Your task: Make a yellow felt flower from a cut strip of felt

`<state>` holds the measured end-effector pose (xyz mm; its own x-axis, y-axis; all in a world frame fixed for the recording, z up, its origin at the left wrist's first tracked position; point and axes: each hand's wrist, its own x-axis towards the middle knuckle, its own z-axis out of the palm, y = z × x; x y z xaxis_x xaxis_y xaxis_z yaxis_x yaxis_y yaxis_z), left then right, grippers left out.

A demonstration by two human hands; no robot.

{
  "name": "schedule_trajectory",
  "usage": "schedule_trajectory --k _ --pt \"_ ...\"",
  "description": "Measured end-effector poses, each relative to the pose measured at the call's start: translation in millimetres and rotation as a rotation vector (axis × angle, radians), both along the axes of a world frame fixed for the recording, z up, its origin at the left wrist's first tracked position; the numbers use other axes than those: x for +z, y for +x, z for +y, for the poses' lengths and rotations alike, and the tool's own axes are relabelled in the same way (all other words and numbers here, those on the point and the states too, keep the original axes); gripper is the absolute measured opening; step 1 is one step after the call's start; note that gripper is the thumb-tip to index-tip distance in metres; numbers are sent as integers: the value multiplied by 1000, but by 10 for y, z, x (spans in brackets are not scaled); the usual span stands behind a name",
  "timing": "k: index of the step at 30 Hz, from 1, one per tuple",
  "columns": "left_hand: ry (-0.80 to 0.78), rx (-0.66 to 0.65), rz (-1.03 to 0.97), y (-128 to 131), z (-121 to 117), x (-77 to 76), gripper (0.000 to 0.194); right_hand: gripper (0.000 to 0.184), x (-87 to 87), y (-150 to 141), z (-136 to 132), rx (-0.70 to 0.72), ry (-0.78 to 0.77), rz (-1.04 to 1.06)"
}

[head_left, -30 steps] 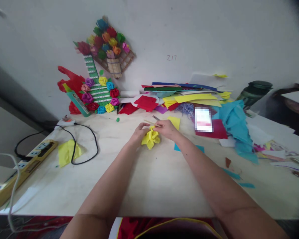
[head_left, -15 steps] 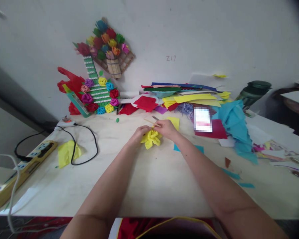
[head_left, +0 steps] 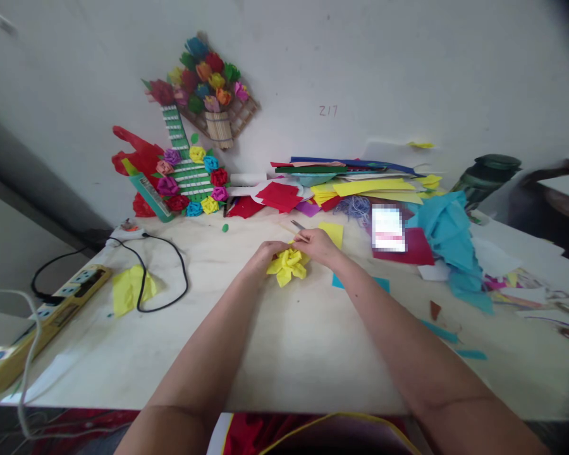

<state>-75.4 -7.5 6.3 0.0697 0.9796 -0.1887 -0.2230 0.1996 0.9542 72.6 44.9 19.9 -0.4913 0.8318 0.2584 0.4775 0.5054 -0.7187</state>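
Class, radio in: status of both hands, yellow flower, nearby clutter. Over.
Left hand touching yellow paper flower, grip unclear. Right hand at flower's far right, holding thin stick. Yellow sheet just beyond right hand.

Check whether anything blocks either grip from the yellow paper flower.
Nothing visible does. The left grip and right grip are both at the far edge of the yellow flower, apparently touching it. A pointed metal tool shows beyond them, not in between.
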Motion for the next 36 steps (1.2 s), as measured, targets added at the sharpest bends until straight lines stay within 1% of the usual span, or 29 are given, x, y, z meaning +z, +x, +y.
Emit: schedule_trajectory --k 3,7,13,17,19,21,26,29,32,36 --pt "-3 3 9 -11 22 -25 19 20 22 -2 -12 1 9 -15" --pt "7 0 21 -19 26 -41 19 22 25 -6 -13 -3 -17 -21" --pt "-9 -14 -16 -9 -8 -2 21 26 3 0 -10 18 -41 2" --pt "-31 -13 -82 2 -31 50 18 37 89 27 -48 44 -88 19" --pt "-53 4 -97 10 -42 74 15 45 151 42 -68 47 -144 45" --pt "-73 30 -101 16 -48 90 13 48 198 53 -76 43 -169 65" --pt "-60 39 -123 14 -43 89 15 35 208 89 -37 80 -38 -3" --pt "-55 34 -129 14 -44 83 15 34 190 121 -7 89 -8 -37" --pt "-40 30 -133 24 -48 75 16 33 198 147 -1 128 -52 -32" --pt "-10 45 -125 27 -43 51 18 32 238 162 -25 247 -156 15"
